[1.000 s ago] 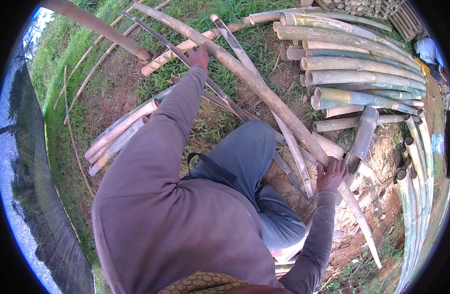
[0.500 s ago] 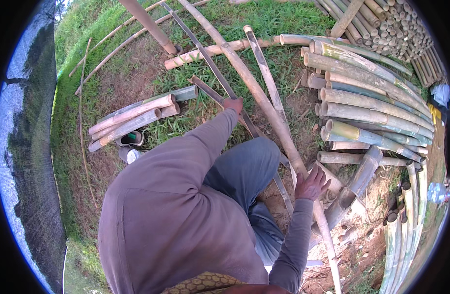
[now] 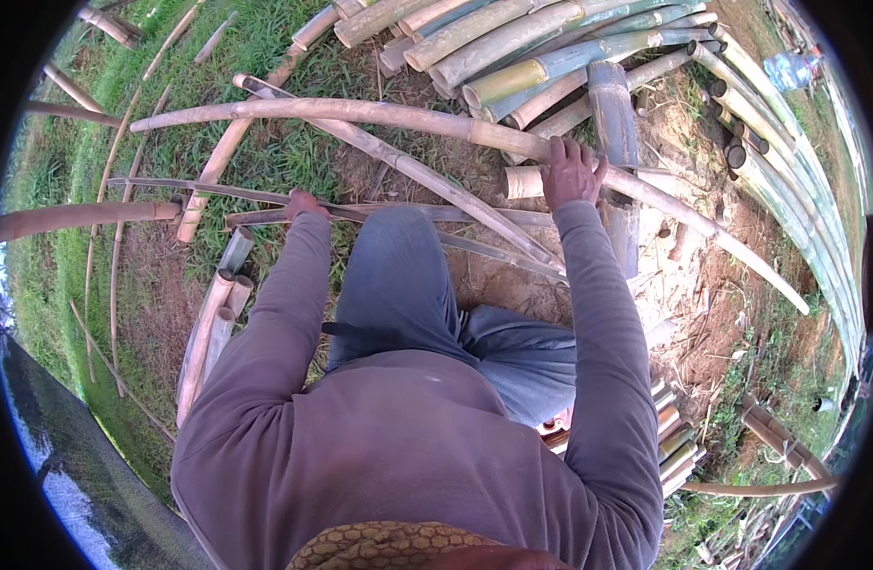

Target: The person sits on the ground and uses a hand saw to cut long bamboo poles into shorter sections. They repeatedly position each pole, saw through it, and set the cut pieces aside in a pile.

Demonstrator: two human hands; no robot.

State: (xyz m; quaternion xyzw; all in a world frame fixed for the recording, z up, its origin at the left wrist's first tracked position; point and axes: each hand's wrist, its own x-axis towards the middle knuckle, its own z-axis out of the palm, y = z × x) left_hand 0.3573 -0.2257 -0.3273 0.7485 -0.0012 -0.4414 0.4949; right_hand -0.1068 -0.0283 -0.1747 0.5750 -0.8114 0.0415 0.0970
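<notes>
Head view: the left hand (image 3: 306,204) has its grip closed on a dark split bamboo strip (image 3: 208,188), while the right hand (image 3: 571,174) lies over a long bamboo pole (image 3: 379,112) that crosses above a thick bamboo section (image 3: 612,114), though whether its fingers close around it I cannot tell. The pole could roll or swing if that hold is loose, and the strip's split edges could cut bare fingers. No brand or writing is readable, even on the clear bottle (image 3: 788,71).
</notes>
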